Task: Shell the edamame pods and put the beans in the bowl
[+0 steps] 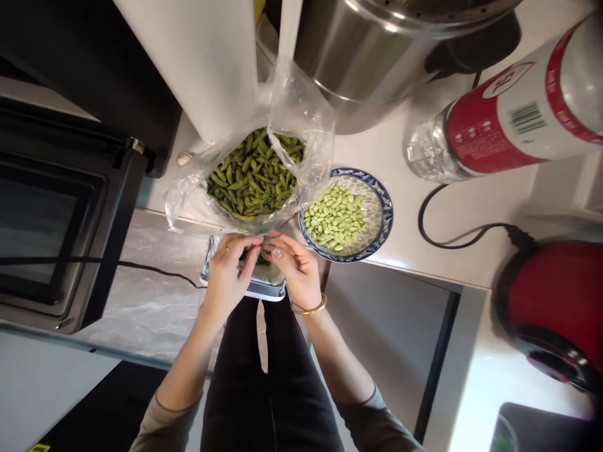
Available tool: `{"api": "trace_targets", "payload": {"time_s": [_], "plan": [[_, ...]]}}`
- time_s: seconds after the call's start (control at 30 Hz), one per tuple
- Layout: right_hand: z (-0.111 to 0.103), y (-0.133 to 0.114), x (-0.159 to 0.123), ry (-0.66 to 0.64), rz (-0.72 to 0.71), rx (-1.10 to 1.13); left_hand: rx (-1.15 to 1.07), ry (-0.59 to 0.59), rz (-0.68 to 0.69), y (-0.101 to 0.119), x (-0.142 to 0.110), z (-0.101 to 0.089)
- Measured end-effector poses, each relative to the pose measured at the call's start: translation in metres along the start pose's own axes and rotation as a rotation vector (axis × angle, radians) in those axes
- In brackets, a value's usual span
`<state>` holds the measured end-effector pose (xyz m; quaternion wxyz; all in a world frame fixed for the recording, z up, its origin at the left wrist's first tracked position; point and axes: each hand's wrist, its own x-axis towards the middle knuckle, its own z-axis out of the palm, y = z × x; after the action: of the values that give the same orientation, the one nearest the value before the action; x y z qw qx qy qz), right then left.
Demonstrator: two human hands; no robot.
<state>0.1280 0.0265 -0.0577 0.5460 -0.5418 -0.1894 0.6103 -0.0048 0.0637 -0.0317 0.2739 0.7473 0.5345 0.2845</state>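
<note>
My left hand (229, 263) and my right hand (298, 267) meet at the counter's front edge, both pinching one green bean pod (269, 240) between their fingertips. Below them is a bin (266, 290) with a pale liner and some dark green pods or shells inside, partly hidden by my hands. Just beyond, a clear plastic bag (301, 113) lies open around a heap of green pods (252, 176). To its right, a blue-and-white patterned plate (384, 220) holds a pile of shelled light green beans (335, 216).
A steel pot (362, 63) stands at the back, with a large red-labelled bottle (499, 122) to its right. A black cable (424, 220) runs toward a red appliance (556, 307). On the left sits a black oven (56, 232) with its cord hanging toward the bin.
</note>
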Motion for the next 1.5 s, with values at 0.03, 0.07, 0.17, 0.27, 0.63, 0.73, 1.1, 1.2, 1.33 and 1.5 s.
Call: {"api": "trace_targets", "payload": {"time_s": [0.03, 0.07, 0.17, 0.27, 0.63, 0.73, 1.1, 1.2, 1.33, 1.5], "plan": [[0.0, 0.005, 0.0, 0.003, 0.031, 0.01, -0.017, -0.036, -0.022, 0.0, -0.012, -0.002], [0.0, 0.01, -0.001, 0.007, 0.061, 0.013, -0.027, -0.061, -0.041, -0.001, -0.022, -0.002], [0.0, 0.024, -0.007, 0.037, 0.133, -0.01, 0.043, -0.105, -0.059, -0.007, -0.043, 0.002], [0.0, 0.035, -0.014, 0.075, 0.166, -0.039, 0.279, -0.158, 0.027, -0.013, -0.053, 0.008], [0.004, 0.054, -0.032, 0.151, 0.192, 0.045, 0.248, -0.19, -0.006, -0.029, -0.079, 0.036], [0.014, 0.054, -0.04, 0.206, 0.083, 0.007, 0.003, -0.031, -0.202, -0.019, -0.088, 0.05], [0.007, 0.064, -0.055, 0.044, -0.244, -0.2, -0.594, 0.173, -0.725, 0.003, -0.088, 0.064], [0.008, 0.07, -0.054, 0.112, -0.082, -0.017, -0.661, 0.213, -0.694, -0.004, -0.084, 0.056], [0.013, 0.065, -0.042, 0.165, 0.238, 0.264, -0.387, -0.006, -0.373, -0.011, -0.085, 0.045], [0.017, 0.054, -0.032, 0.021, 0.345, 0.254, 0.034, -0.125, -0.027, -0.022, -0.095, 0.047]]}}
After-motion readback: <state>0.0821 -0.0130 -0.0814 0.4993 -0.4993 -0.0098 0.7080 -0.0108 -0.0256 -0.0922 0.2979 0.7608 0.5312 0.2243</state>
